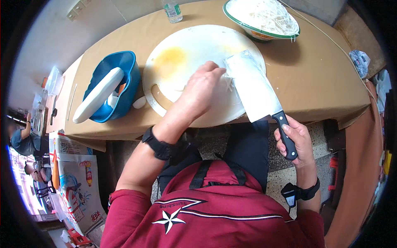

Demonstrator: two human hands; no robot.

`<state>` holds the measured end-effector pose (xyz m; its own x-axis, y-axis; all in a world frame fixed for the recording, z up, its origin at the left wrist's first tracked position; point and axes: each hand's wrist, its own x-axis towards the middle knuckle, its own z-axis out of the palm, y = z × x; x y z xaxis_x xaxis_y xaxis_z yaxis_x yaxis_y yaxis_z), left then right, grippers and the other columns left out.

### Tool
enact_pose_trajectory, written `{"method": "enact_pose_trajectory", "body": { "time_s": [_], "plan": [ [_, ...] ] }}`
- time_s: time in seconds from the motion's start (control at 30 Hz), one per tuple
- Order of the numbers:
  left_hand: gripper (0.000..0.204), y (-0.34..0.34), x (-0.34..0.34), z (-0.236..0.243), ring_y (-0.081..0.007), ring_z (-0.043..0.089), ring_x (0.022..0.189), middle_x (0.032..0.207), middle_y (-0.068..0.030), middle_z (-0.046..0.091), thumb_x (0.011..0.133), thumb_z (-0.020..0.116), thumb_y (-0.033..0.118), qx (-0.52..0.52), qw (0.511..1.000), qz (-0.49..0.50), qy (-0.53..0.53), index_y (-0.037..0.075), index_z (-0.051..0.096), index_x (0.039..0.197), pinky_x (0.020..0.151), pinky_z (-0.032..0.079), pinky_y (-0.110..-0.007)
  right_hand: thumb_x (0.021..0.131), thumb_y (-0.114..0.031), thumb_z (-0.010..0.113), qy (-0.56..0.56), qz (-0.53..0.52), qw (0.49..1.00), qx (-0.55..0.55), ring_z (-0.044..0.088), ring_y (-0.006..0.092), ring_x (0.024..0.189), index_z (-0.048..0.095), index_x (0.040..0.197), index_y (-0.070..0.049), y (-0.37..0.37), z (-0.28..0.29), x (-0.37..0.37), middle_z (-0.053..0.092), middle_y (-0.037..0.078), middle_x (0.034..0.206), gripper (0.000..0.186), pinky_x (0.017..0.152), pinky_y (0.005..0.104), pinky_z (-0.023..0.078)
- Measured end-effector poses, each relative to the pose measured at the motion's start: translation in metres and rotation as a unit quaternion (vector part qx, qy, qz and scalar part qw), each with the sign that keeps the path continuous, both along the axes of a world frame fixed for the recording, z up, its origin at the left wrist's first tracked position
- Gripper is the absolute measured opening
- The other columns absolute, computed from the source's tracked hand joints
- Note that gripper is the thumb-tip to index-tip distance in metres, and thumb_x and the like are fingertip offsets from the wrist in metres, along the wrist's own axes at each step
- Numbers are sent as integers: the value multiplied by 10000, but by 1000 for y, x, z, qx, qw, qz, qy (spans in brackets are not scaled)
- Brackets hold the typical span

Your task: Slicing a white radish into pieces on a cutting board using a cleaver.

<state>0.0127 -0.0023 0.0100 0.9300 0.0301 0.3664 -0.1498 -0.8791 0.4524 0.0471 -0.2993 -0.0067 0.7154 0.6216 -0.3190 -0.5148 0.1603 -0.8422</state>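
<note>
My right hand (298,138) grips the black riveted handle of a cleaver (253,84), whose wide blade slants up and left over the round white cutting board (198,37). Beside the blade, my left hand (202,89) is closed, fingers curled and bunched just left of its upper part. A few thin white radish shreds (228,82) show between those fingers and the blade; what the fingers hold is hidden. A long peeled white radish (99,95) leans across a blue plastic basin (131,74) on the left. A small white piece (139,102) lies between basin and board.
A green-rimmed bowl (260,31) heaped with white shreds stands at the far right. A clear bottle (173,12) is behind the board. Brown covering lies over the table (306,82). A pale cable runs along its right side. Two people are far off at the left.
</note>
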Motion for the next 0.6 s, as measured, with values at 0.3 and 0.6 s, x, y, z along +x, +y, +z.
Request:
{"method": "enact_pose_trajectory", "body": {
  "time_s": [0.3,0.6],
  "plan": [
    [220,12,-1,-2,-390,626,939,970,-209,631,839,535,4,100,991,4,94,-32,660,1016,839,503,-437,977,-119,530,-5,3,1000,-21,536,98,491,483,1330,47,-3,4,0,593,106,761,393,411,202,434],
    [144,-9,15,1,-378,651,857,902,-186,645,827,613,33,62,993,13,98,24,665,961,767,522,-430,980,-131,531,0,33,999,-20,526,100,488,480,1354,36,1,1,-5,600,106,758,412,417,211,429]
  ]
}}
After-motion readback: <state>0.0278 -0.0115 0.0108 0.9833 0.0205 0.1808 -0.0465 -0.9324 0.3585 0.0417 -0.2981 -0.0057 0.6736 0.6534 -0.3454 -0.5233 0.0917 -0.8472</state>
